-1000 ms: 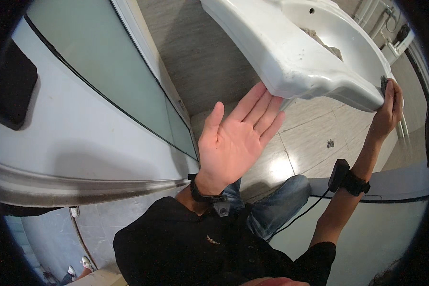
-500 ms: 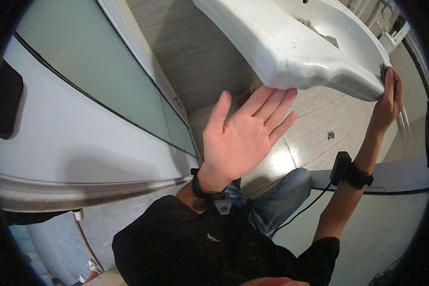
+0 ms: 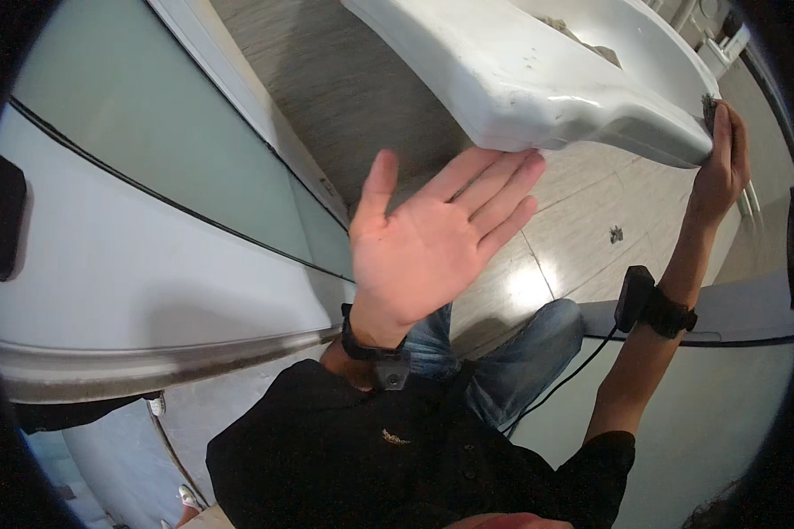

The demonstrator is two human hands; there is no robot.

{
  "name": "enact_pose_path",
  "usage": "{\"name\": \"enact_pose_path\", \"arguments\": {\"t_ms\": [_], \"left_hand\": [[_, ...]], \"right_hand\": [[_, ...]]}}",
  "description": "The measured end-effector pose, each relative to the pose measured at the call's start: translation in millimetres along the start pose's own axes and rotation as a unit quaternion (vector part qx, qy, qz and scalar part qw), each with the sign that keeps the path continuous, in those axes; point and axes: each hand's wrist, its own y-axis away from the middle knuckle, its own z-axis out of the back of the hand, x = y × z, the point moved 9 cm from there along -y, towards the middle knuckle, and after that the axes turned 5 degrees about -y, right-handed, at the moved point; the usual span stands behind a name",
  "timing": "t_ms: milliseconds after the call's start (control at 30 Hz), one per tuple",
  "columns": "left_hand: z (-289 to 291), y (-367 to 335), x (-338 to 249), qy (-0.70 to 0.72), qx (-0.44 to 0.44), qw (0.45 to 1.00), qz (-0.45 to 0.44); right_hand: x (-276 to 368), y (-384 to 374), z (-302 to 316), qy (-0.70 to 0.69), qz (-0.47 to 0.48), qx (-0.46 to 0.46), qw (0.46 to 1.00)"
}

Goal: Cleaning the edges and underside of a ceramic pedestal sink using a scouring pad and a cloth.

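A white ceramic washbasin (image 3: 503,84) fills the upper middle, with dark specks along its rim. My left hand (image 3: 428,242) is open, palm up, its fingers stretched out and their tips at the lower edge of the basin's near corner. It holds nothing. At the basin's right end, my right hand (image 3: 723,163) is closed round a grey wire scourer (image 3: 709,108) that lies against the rim. Most of the scourer is hidden by the fingers. Inside the bowl lies a crumpled brownish cloth (image 3: 582,40).
On the left stands a frosted glass panel (image 3: 176,132) in a white frame, above a curved white ledge (image 3: 106,273). A small dark grey clump (image 3: 616,234) lies on the tiled floor (image 3: 573,256). White pipes (image 3: 723,55) run at the upper right. A black cable (image 3: 560,379) hangs from my right wrist device.
My left hand has shifted slightly left and up in the picture, still open at the basin's edge. The basin sits a little higher in view. My right hand keeps its grip on the scourer.
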Motion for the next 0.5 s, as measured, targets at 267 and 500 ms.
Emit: {"name": "enact_pose_path", "arguments": {"t_ms": [267,500], "left_hand": [[8,19,-21,-0.001,-0.050,0.991,-0.127],[-27,-6,-24,-0.768,-0.088,0.475,-0.420]], "right_hand": [[-6,4,-7,-0.035,0.023,-0.006,0.999],[-19,7,4,-0.148,-0.088,-0.054,0.984]]}}
